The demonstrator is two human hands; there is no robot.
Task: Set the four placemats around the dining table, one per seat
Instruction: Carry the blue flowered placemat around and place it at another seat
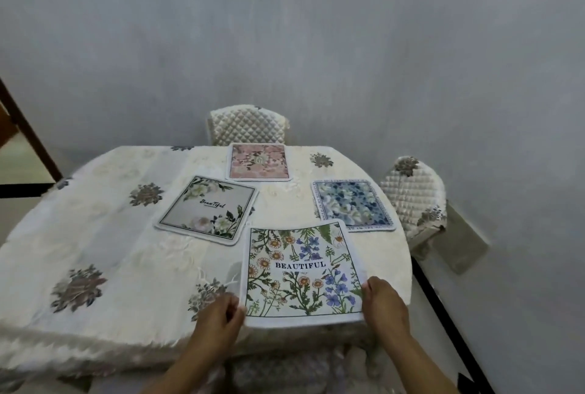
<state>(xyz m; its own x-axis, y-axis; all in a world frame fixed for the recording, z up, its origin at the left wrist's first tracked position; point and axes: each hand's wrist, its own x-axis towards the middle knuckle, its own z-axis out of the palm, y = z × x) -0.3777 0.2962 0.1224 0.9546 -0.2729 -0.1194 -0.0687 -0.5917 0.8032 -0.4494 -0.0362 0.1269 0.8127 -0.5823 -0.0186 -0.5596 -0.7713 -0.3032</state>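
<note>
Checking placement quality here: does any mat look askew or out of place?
Yes. The grey mat lies rotated against the table edges and toward the middle, with no chair visible by it. The pink mat and blue mat each sit squarer before a chair.

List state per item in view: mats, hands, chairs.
Wildflower BEAUTIFUL placemat: held at its near corners, far edge curled up.
Grey floral placemat: flat, skewed.
Pink floral placemat: flat, before the far chair.
Blue floral placemat: flat, near the right chair.
Left hand: gripping the wildflower mat.
Right hand: gripping the same mat.
Both chairs: pushed in, covered.
</note>
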